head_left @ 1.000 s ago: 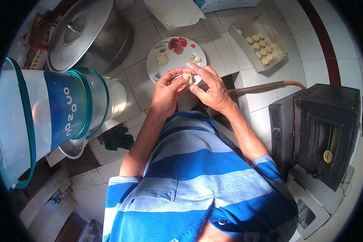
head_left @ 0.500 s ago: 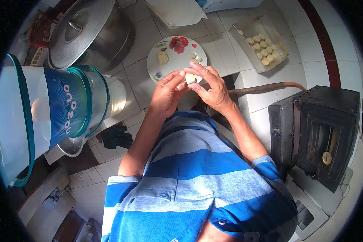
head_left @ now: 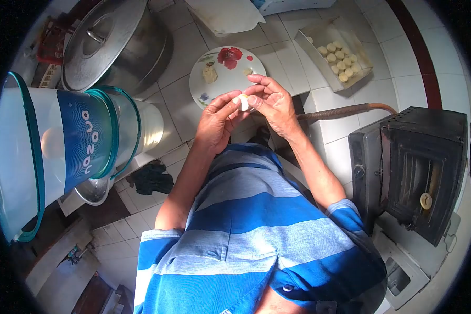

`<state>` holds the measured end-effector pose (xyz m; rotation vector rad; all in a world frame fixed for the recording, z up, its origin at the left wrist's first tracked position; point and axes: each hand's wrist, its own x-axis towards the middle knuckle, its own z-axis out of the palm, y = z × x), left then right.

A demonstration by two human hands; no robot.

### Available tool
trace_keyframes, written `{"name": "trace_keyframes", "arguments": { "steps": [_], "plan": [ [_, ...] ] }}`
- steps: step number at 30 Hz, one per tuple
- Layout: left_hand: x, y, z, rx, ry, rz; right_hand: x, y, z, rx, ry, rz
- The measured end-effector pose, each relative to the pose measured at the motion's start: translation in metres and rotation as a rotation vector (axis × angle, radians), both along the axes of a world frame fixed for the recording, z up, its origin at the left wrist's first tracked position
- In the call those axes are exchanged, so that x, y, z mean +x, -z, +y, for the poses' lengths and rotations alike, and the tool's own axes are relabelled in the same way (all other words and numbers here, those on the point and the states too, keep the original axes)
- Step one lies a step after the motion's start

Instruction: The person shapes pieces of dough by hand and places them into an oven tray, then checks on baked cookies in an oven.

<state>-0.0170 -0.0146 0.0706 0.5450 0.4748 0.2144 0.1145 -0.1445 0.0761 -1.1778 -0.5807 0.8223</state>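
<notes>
A small pale piece of dough [head_left: 244, 102] is pinched between both hands, in front of the plate's lower edge. My left hand [head_left: 217, 121] holds it from the left with thumb and fingertips. From the right, my right hand [head_left: 275, 107] presses its thumb against the piece, with the fingers curved above. Behind them lies a white plate [head_left: 199, 78] with a red flower pattern. A lump of dough [head_left: 210, 74] rests on its left part, and a smaller bit sits near the right fingertips.
A clear tray [head_left: 319, 58] with several pale round pieces stands at the upper right. A large metal pot [head_left: 141, 57] and plastic buckets [head_left: 49, 141] are at the left. At the right is a small black oven [head_left: 418, 172], with a hose beside it.
The piece between my fingers has turned and shifted slightly left. My right hand's fingers have lifted and spread a little, and its thumb has moved.
</notes>
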Motion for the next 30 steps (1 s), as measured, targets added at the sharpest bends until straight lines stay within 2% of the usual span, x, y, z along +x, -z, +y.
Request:
{"name": "trace_keyframes", "arguments": {
  "steps": [4, 6, 7, 9, 13, 15, 16, 18, 19, 21, 23, 25, 26, 28, 30],
  "plan": [
    [0.000, -0.009, -0.003, 0.108, -0.074, 0.065, -0.005, -0.007, 0.002, 0.063, 0.079, -0.028],
    [0.000, -0.005, -0.002, 0.119, -0.069, 0.065, -0.002, -0.021, -0.003, -0.136, 0.144, -0.497],
    [-0.001, -0.004, -0.002, 0.129, -0.062, 0.065, 0.000, -0.028, -0.003, -0.137, 0.146, -0.497],
    [-0.001, -0.003, -0.004, 0.139, -0.055, 0.060, 0.001, -0.036, -0.004, -0.211, 0.130, -0.783],
    [0.001, -0.004, -0.004, 0.192, -0.037, 0.021, 0.007, -0.018, -0.003, -0.141, 0.160, -0.914],
    [0.001, -0.005, -0.003, 0.219, -0.026, 0.029, 0.004, -0.011, -0.002, -0.137, 0.126, -0.547],
    [0.002, -0.005, -0.002, 0.246, -0.013, 0.035, 0.002, -0.008, -0.001, -0.139, 0.127, -0.546],
    [0.002, -0.008, -0.001, 0.260, 0.015, 0.015, -0.002, -0.004, 0.000, 0.025, 0.027, 0.514],
    [0.002, -0.009, -0.001, 0.274, 0.042, -0.007, -0.003, -0.003, -0.001, 0.026, 0.031, 0.515],
    [0.003, -0.009, -0.001, 0.252, 0.039, -0.003, -0.002, -0.003, 0.000, 0.038, -0.003, 0.856],
    [0.002, -0.009, -0.001, 0.232, 0.028, 0.004, -0.008, -0.008, 0.001, 0.063, 0.021, 0.854],
    [0.001, -0.007, -0.002, 0.190, -0.022, -0.031, -0.012, -0.011, 0.002, -0.012, 0.098, 0.445],
    [0.000, -0.005, -0.001, 0.189, -0.024, -0.029, -0.015, -0.012, 0.002, -0.013, 0.096, 0.446],
    [-0.001, -0.002, 0.002, 0.088, -0.003, -0.088, -0.019, -0.015, 0.002, -0.048, 0.128, 0.123],
    [0.000, -0.001, -0.003, 0.137, -0.017, -0.073, -0.021, -0.011, 0.004, -0.042, 0.151, 0.045]
  ]
}}
